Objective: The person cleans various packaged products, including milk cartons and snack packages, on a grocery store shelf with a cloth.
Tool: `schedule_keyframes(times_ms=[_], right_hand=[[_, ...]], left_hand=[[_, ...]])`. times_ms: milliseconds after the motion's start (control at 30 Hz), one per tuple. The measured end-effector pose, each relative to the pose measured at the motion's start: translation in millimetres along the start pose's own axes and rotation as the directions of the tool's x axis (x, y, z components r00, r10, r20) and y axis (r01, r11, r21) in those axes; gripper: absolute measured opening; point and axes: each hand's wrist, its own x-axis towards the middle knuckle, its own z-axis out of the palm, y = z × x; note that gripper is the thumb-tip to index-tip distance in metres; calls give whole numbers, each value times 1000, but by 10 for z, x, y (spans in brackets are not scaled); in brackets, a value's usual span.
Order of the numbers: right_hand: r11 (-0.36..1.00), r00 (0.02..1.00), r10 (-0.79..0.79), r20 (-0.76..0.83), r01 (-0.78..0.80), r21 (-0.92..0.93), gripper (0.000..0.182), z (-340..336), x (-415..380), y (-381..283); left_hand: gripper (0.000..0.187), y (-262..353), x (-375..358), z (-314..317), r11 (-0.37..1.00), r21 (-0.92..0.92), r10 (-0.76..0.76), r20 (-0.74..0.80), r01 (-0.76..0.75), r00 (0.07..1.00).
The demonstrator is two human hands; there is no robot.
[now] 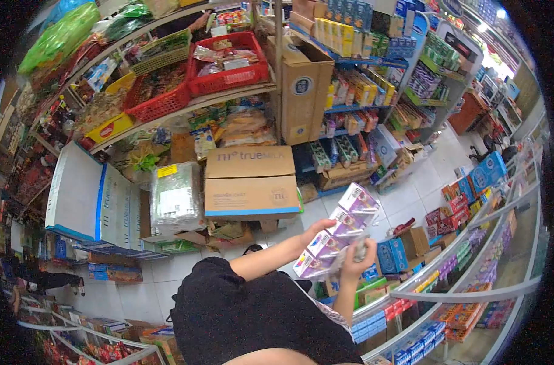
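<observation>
Pack (pixel 318 248) is in the left hand (pixel 316 234), fingers closed on its edge; the right hand (pixel 360 258) curls around a greyish bundle (pixel 349 250) beside it. Lifted but not set down, the pack is near the glass case (pixel 447 298); further progress is unclear.

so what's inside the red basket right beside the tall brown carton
Plastic-wrapped packets are visible on top in the red basket; anything beneath them is covered, so I can't tell.
</observation>
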Motion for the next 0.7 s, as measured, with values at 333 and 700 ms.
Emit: schedule_keyframes(times_ms=[333, 700], right_hand=[[969, 994, 41, 106, -65, 237, 18, 937, 260, -885], [917, 938, 327, -117, -285, 278, 21, 2096, 722, -1097]], left_hand=[[40, 772, -710, -68, 969, 160, 214, -158, -189, 964], [41, 1622, -1472, -494, 970, 226, 114, -99, -89, 989]])
